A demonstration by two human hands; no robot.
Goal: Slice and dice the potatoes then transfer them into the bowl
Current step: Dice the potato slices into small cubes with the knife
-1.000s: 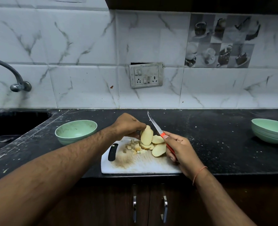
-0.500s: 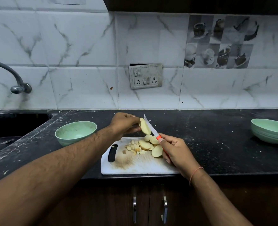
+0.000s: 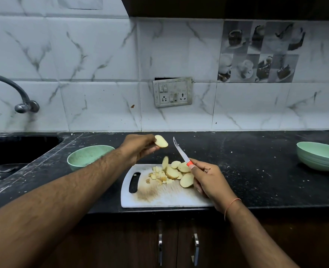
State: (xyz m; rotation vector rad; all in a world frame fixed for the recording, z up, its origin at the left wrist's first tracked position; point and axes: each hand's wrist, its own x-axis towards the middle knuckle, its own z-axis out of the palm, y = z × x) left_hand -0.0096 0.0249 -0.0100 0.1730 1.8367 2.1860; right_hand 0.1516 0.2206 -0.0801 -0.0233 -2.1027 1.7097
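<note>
My left hand (image 3: pixel 138 147) pinches a potato slice (image 3: pixel 161 141) in the air above the counter, behind the white cutting board (image 3: pixel 165 196). My right hand (image 3: pixel 210 180) grips a knife (image 3: pixel 181 151) by its orange handle, blade pointing up and away over the board. On the board lie several potato slices (image 3: pixel 176 172) and a small heap of diced potato pieces (image 3: pixel 158 176). A green bowl (image 3: pixel 86 156) stands to the left of the board, partly hidden by my left forearm.
A stack of green bowls (image 3: pixel 320 155) sits at the far right of the black counter (image 3: pixel 256 171). A sink (image 3: pixel 9 161) with a tap (image 3: pixel 15 93) is at the left. A wall socket (image 3: pixel 172 92) is behind. Cabinet doors with handles are below the counter edge.
My left hand has lifted one potato slice off the pile, up and back to the left. The knife has stayed raised, tilting slightly away from the slice.
</note>
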